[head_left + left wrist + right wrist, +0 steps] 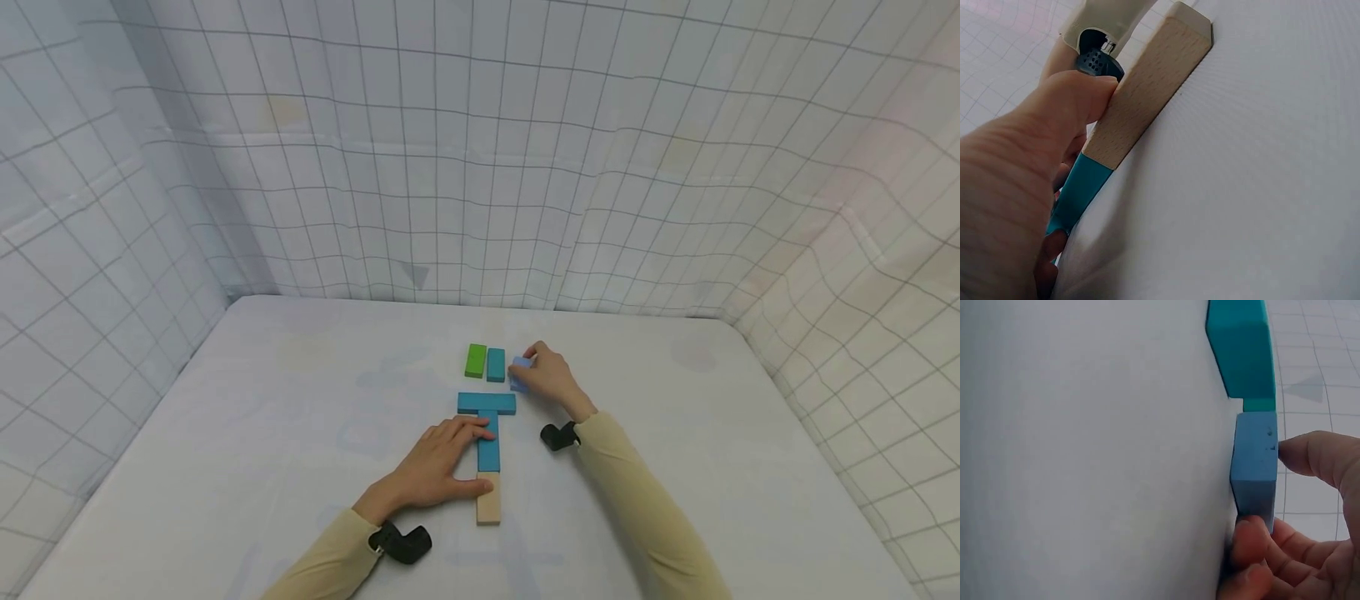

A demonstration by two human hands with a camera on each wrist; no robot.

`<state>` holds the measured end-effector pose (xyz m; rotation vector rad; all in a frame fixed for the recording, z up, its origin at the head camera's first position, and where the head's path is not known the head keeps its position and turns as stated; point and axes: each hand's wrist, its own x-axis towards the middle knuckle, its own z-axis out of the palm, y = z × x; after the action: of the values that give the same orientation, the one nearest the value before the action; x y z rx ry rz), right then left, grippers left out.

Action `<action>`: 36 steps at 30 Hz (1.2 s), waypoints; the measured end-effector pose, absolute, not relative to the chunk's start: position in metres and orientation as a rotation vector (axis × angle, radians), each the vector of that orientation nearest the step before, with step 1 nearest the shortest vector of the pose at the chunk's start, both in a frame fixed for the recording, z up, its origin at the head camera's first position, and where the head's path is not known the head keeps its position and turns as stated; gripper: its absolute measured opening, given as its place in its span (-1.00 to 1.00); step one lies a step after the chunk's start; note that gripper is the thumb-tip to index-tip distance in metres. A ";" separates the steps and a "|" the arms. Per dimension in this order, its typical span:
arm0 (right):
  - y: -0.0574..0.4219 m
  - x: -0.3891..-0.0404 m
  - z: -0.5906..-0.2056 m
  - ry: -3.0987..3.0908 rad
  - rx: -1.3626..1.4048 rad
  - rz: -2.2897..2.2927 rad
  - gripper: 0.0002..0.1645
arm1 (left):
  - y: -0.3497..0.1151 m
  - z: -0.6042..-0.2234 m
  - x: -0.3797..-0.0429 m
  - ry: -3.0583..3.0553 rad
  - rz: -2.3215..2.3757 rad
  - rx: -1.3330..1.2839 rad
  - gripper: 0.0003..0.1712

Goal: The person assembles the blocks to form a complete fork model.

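My left hand rests over a column of blocks, its fingers stretched across a long blue block. Its thumb lies on a plain wooden block, which adjoins the blue one end to end, as the left wrist view shows. Crosswise at the column's far end lies another blue block, forming a T. Farther right, my right hand pinches a small light blue block between thumb and fingers, low at the table surface. Part of that block is hidden by the fingers in the head view.
Left of the light blue block stand a small blue block and a green block, side by side. The white table is bordered by grid-patterned curtains at the back and both sides. A black wrist camera sits below the left hand.
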<state>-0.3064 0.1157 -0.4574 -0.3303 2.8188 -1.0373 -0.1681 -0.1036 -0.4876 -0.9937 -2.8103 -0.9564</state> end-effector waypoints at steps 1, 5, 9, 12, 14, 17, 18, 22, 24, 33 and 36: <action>0.118 -0.307 -0.457 2.799 -0.356 -1.040 -0.51 | -0.104 -0.488 -0.168 -2.810 -0.954 -0.993 -0.31; 0.131 -0.310 -0.454 2.678 -0.461 -1.046 -0.44 | -0.104 -0.489 -0.169 -2.802 -0.942 -0.996 -0.29; 0.143 -0.314 -0.451 2.564 -0.548 -1.043 -0.28 | -0.104 -0.489 -0.168 -2.793 -0.936 -0.996 -0.29; 0.148 -0.315 -0.450 2.533 -0.593 -1.019 -0.17 | -0.105 -0.488 -0.168 -2.802 -0.943 -0.990 -0.29; 0.148 -0.314 -0.449 2.543 -0.602 -0.990 -0.14 | -0.105 -0.488 -0.168 -2.815 -0.944 -0.984 -0.29; 0.147 -0.314 -0.450 2.574 -0.612 -0.974 -0.15 | -0.105 -0.487 -0.168 -2.834 -0.948 -0.979 -0.29; 0.146 -0.314 -0.451 2.588 -0.619 -0.968 -0.17 | -0.104 -0.488 -0.169 -2.837 -0.949 -0.979 -0.29; 0.144 -0.314 -0.454 2.616 -0.654 -0.973 -0.22 | -0.104 -0.488 -0.169 -2.844 -0.948 -0.977 -0.28; 0.144 -0.314 -0.456 2.616 -0.667 -0.980 -0.23 | -0.103 -0.488 -0.168 -2.847 -0.947 -0.972 -0.28; 0.145 -0.312 -0.460 2.601 -0.756 -1.008 -0.22 | -0.104 -0.488 -0.168 -2.835 -0.940 -0.978 -0.29; 0.144 -0.312 -0.461 2.604 -0.762 -1.001 -0.22 | -0.104 -0.488 -0.168 -2.822 -0.943 -0.987 -0.30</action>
<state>-0.3120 0.1442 -0.4606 -0.7616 2.6039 -1.0010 -0.1681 -0.1039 -0.4882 -0.9868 -2.8220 -0.9434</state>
